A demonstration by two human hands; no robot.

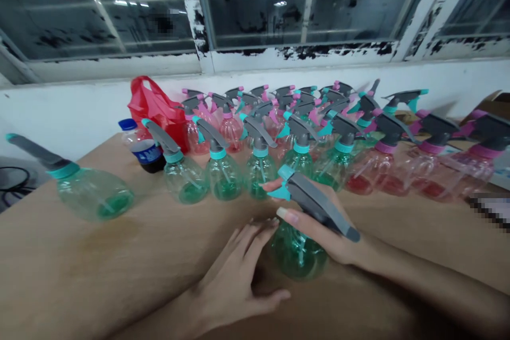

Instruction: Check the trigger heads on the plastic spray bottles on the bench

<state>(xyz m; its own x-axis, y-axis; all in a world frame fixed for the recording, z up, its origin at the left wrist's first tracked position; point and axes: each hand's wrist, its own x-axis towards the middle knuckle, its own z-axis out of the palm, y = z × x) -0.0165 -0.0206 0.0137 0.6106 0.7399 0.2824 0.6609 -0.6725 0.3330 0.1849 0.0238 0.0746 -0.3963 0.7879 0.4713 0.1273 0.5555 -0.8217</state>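
My right hand (319, 226) grips the grey and teal trigger head of a green spray bottle (297, 255) that stands on the wooden table (119, 271). Its fingers wrap the neck and trigger. My left hand (235, 276) rests flat on the table just left of the bottle, fingers apart, fingertips close to the bottle's body, holding nothing.
Several green spray bottles (223, 178) and pink spray bottles (398, 170) stand in rows behind. One green bottle (93, 196) stands apart at the left. A red plastic bag (153, 106) and a blue-capped bottle (145, 151) sit near the white wall under the windows.
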